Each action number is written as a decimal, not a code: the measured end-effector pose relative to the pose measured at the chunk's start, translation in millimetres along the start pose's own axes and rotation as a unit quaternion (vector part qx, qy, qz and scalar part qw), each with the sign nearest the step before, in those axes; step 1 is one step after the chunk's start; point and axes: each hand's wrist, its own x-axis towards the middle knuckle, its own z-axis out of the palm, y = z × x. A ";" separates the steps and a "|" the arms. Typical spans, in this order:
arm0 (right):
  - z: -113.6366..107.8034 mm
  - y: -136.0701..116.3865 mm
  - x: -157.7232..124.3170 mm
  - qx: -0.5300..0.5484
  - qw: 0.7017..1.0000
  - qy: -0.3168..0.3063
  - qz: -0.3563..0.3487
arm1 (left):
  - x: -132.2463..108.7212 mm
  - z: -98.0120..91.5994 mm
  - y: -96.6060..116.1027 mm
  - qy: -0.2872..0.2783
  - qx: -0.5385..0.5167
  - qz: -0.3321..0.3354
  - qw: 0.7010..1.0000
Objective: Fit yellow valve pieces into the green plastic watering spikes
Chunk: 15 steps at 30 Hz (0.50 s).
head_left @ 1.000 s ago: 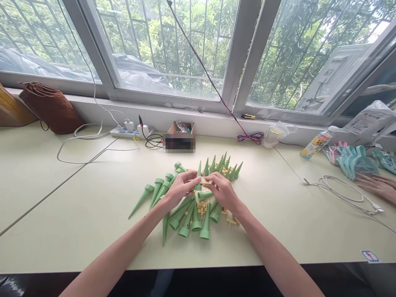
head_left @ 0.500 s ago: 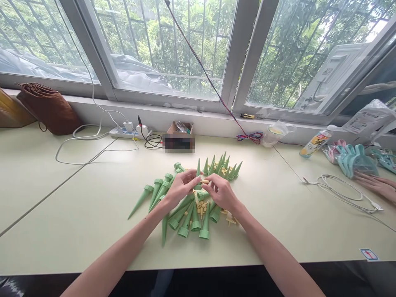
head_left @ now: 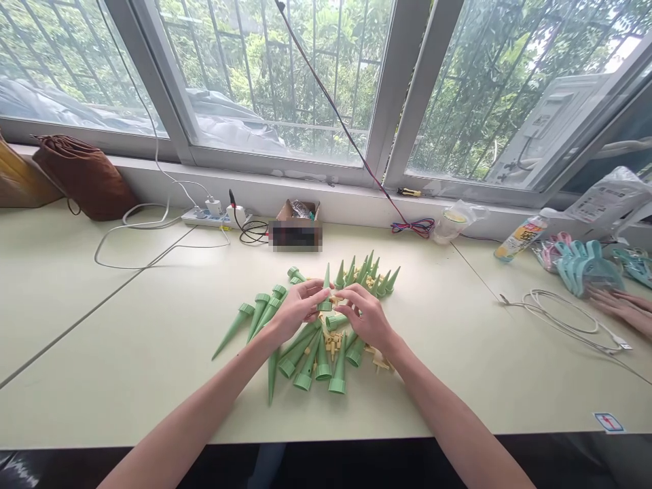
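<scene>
Pinched upright in my left hand (head_left: 296,309) is a green plastic watering spike (head_left: 327,278), its tip up and its ribbed cap down. My right hand (head_left: 364,314) is bent close beside it, with thumb and index finger around a small yellow plastic valve (head_left: 334,299) at the spike's side. The fingers partly cover the valve, and how deep it sits is hard to see. Below both hands lie several loose green spikes (head_left: 337,367) and a pile of small yellow valves (head_left: 333,341). Several capped spikes (head_left: 237,329) lie to the left.
Behind my hands, a group of green spikes (head_left: 382,282) stands upright among yellow pieces. A power strip (head_left: 204,218), a small cardboard box (head_left: 295,231) and a spray can (head_left: 519,238) stand along the window. At right are a white cable (head_left: 565,319) and another person's hand (head_left: 621,309).
The yellow valve has moved left against the spike, and less of it shows between my right fingers. My left hand keeps hold of the spike. The camera view has shifted slightly.
</scene>
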 end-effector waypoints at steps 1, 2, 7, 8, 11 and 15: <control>0.0 -0.4 -0.1 -0.005 1.000 0.004 -0.003 | -0.3 0.4 -0.3 -0.004 0.004 0.003 1.000; -0.1 -1.0 0.0 -0.010 1.000 0.010 -0.006 | -0.7 0.9 -0.6 -0.009 0.011 0.005 1.000; -0.3 -2.8 0.9 -0.043 0.999 0.030 0.007 | -2.8 5.8 -3.3 -0.026 0.063 0.025 0.997; -0.1 -2.7 1.2 -0.045 0.999 0.029 0.012 | -3.0 6.5 -3.7 -0.029 0.072 0.031 0.997; 0.3 -2.7 2.1 -0.047 0.998 0.028 0.024 | -3.1 7.6 -4.0 -0.034 0.081 0.039 0.995; -0.7 -5.1 3.1 -0.033 0.998 0.036 0.036 | -2.8 6.7 -1.9 -0.003 0.068 0.031 0.997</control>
